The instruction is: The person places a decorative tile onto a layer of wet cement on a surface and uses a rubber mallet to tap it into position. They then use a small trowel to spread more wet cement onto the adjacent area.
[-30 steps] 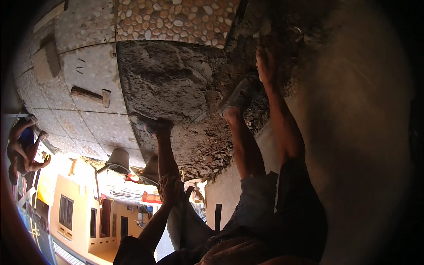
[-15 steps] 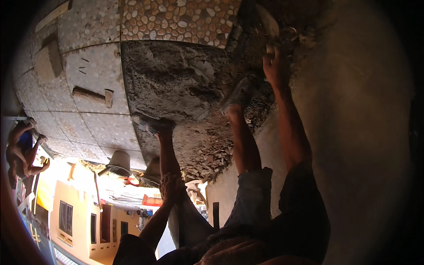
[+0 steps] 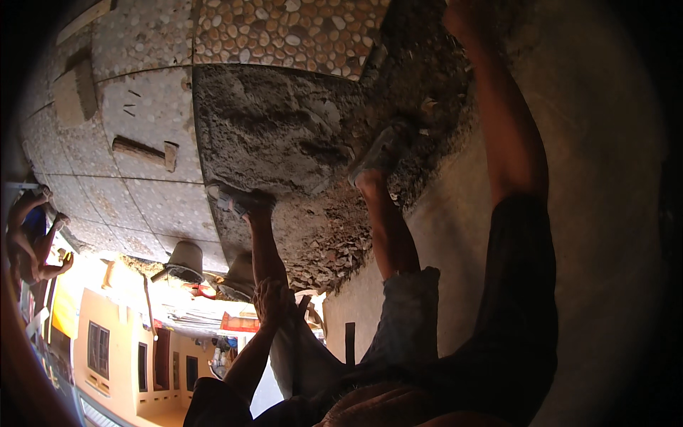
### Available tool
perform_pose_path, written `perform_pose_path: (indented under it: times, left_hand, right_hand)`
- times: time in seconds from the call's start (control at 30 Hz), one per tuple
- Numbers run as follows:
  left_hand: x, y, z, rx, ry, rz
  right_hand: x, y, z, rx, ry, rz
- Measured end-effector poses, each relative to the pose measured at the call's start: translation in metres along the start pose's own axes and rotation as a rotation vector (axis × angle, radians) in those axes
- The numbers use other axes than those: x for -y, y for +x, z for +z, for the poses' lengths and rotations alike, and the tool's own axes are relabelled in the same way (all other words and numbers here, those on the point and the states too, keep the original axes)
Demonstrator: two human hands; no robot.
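My left hand grips my left leg near the knee. My right arm reaches up and right to my right hand, whose fingers are lost in shadow over dark rubbly mortar; what it holds cannot be made out. Left of it is a brown pebble-patterned tile, bordering a rough grey mortar bed. My sandalled feet rest on this bed and rubble. A wooden-handled hammer, several thin sticks and a flat grey float-like block lie on the pale tiles to the left.
Another person is at the far left edge, arms bent. Buckets stand beside the tiles. A plain concrete surface runs along the right; an orange-walled building with windows is at the lower left.
My right hand and forearm have moved up and right, deeper into shadow. The pale object seen near that hand earlier is no longer distinguishable. My left hand stays on my leg.
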State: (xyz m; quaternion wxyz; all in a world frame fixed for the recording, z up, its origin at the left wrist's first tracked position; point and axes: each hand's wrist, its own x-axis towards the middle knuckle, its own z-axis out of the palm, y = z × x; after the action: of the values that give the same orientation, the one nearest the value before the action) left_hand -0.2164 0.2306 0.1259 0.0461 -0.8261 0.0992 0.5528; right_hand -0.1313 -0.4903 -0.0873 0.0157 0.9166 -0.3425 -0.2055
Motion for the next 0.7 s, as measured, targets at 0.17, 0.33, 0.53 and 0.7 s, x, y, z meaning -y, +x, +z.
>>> perform_pose_path:
  times: [0.17, 0.33, 0.53, 0.7]
  left_hand:
    - [0.016, -0.002, 0.008, -0.076, 0.016, 0.09]
    - [0.006, -0.001, -0.006, -0.064, -0.002, 0.079]
    - [0.026, 0.001, 0.008, -0.008, 0.0, 0.032]
    - [0.038, 0.002, 0.018, -0.012, 0.041, 0.031]
  right_hand:
    - [0.014, -0.072, 0.031, -0.202, -0.186, -0.216]
    - [0.053, -0.152, 0.039, -0.117, 0.132, -0.141]
    - [0.084, -0.226, 0.037, -0.02, 0.206, -0.143]
    - [0.085, -0.264, 0.038, 0.18, 0.303, -0.113]
